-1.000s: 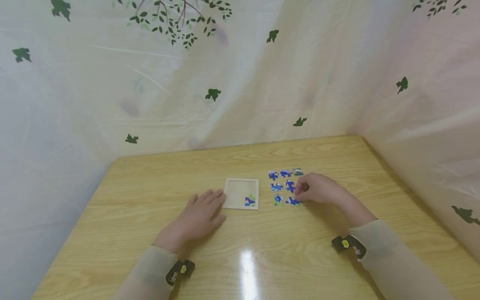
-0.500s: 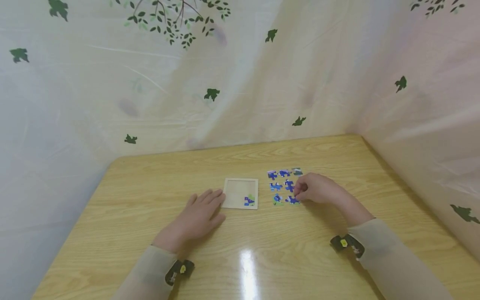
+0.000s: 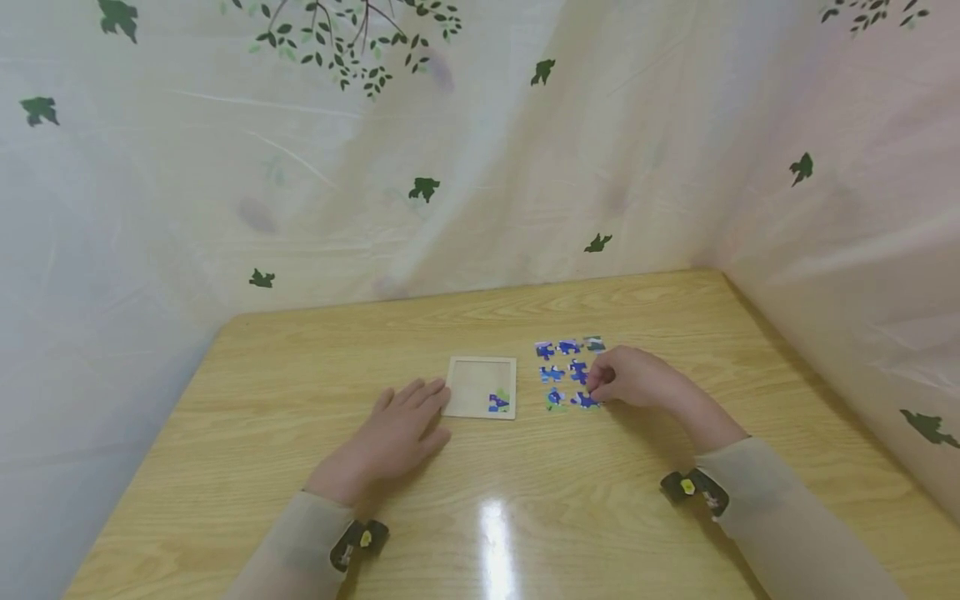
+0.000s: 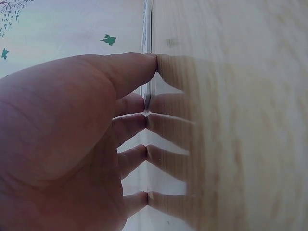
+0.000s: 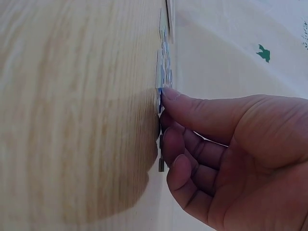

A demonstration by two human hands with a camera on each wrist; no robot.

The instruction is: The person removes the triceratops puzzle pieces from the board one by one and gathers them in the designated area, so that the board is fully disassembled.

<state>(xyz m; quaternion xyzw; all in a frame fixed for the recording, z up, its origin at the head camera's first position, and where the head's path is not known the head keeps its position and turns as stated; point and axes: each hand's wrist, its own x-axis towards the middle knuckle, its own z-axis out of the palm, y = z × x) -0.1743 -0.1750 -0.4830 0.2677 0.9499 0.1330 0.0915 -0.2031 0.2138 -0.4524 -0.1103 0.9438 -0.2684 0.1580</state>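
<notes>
In the head view my left hand lies with its fingers extended on the table, fingertips at the left edge of a square wooden puzzle frame. One blue and green jigsaw piece sits in the frame's lower right corner. To the right of the frame, my right hand has curled fingers, its thumb and index finger pinching the right edge of a blue jigsaw piece lying on the table. The right wrist view shows the thumb tip low against the tabletop by the pieces; the fingers partly hide the grip.
Several other loose pieces lie in rows between frame and right hand, among them a blue one and a dark green one. The wood-grain table ends at a pale curtain behind and at the right.
The hands, frame and pieces stay where they were; only the head view has shifted very slightly.
</notes>
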